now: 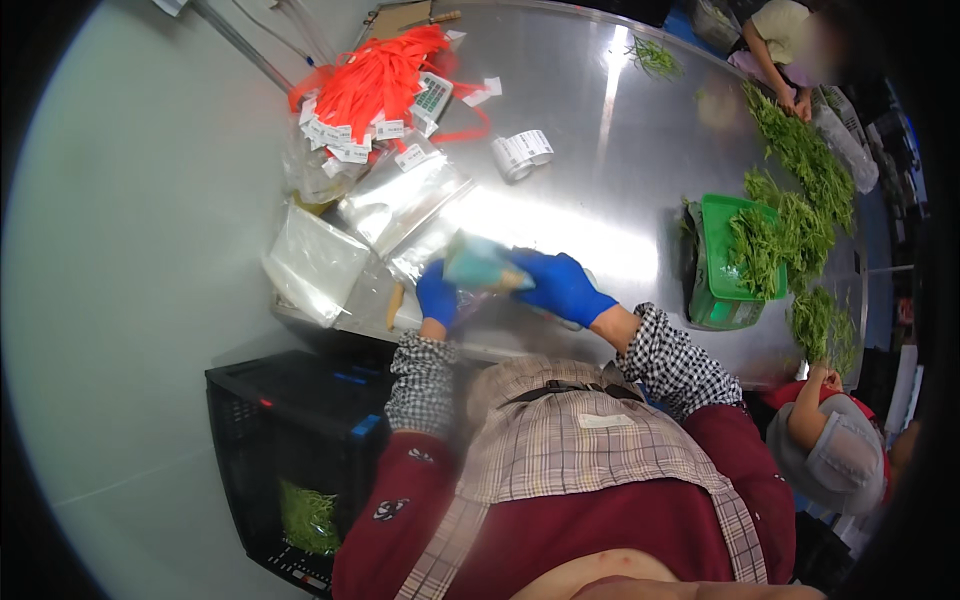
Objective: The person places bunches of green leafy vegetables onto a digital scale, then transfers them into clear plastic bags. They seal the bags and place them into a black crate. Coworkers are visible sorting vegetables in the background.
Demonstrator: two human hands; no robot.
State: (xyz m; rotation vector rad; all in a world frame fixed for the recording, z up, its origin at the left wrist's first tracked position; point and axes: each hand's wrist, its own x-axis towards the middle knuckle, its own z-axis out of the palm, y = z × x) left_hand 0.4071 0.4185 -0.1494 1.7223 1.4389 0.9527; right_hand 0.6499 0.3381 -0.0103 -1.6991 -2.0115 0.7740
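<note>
My left hand [437, 294] and my right hand [564, 287], both in blue gloves, are close together over the near edge of the steel table. A teal, motion-blurred object [480, 262], possibly a folded cloth, spans the gap between them. My right hand grips its right side, where a beige patch shows. The left fingers meet its left end, but their grip is hidden by blur. Beneath lie clear plastic bags [424, 251]. A stack of clear bags [319, 259] rests left of my left hand, and a roll of printed labels [523, 154] stands farther back.
Orange ribbons with tags [382, 75] are heaped by a calculator [433, 97] at the back left. Leafy greens [802, 150] and a green basket [739, 281] are on the right. Two people [780, 37] work there. A black crate [292, 450] holding bagged greens stands below left.
</note>
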